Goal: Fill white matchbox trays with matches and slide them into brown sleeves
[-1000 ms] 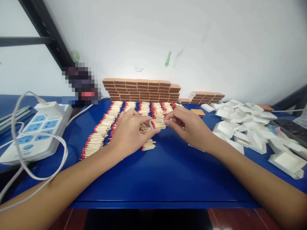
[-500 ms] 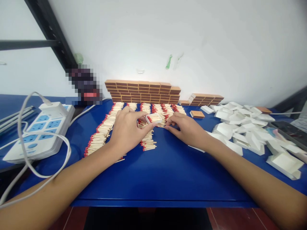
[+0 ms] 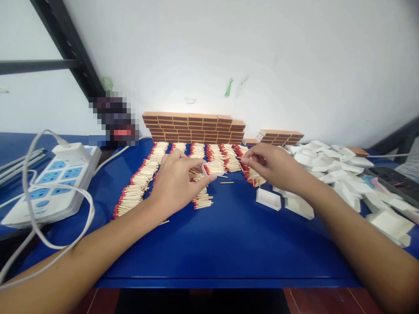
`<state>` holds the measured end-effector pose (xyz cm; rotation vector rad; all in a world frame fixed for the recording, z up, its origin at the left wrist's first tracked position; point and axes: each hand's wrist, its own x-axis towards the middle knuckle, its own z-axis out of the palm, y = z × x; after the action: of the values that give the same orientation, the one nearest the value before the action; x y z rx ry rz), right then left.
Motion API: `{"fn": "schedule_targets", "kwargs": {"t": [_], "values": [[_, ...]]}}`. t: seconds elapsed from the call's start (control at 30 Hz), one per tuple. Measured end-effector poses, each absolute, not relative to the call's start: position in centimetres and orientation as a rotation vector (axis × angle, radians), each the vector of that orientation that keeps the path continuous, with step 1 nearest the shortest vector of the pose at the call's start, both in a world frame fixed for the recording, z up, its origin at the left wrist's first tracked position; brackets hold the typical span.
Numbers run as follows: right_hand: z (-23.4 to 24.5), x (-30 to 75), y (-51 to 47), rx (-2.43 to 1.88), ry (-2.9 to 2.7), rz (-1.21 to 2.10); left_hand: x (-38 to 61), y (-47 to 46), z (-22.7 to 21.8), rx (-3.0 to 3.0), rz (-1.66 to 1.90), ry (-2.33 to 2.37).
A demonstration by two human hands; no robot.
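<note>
My left hand (image 3: 178,179) holds a small white matchbox tray (image 3: 213,168) filled with matches, fingers curled round it, just above rows of red-tipped matches (image 3: 144,179) laid on the blue table (image 3: 216,244). My right hand (image 3: 278,168) hovers to the right over another row of matches (image 3: 250,172), fingertips pinched together on something I cannot make out. A single loose match (image 3: 226,182) lies on the table between the hands.
Stacked brown matchboxes (image 3: 193,126) line the wall, with a smaller stack (image 3: 281,136) to the right. Several empty white trays (image 3: 330,170) are piled at the right, one tray (image 3: 268,198) lying nearer. A power strip (image 3: 49,183) with white cable sits left. A phone (image 3: 397,179) lies far right.
My right hand moved right, away from the tray, to the match row at the right. A loose match now lies on the table. My left hand kept the tray.
</note>
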<state>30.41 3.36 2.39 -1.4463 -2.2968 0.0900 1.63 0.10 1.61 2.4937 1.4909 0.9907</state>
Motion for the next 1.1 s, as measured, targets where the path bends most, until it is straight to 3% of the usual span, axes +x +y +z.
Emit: {"fn": "schedule_targets", "kwargs": {"t": [0.3,0.5,0.73,0.93,1.1], "values": [[4.6,35.6,4.3,-1.685,-2.286,0.086,1.6,-0.1,0.7,2.533,1.091,1.351],[5.4,36.2,3.2,-1.582,-2.52,0.461,1.5,0.0,1.0,2.52,1.043,1.379],[3.0,38.5,6.4,-1.704,-2.19,-0.133,1.5,0.0,0.8,2.528,1.062,1.317],[0.2,41.1,9.7,-1.6,-2.436,-0.047,1.4,0.1,0.7,2.555,1.068,1.313],[1.9,39.1,8.1,-1.523,-2.416,-0.065,1.3,0.3,0.9,2.523,1.066,1.365]]}}
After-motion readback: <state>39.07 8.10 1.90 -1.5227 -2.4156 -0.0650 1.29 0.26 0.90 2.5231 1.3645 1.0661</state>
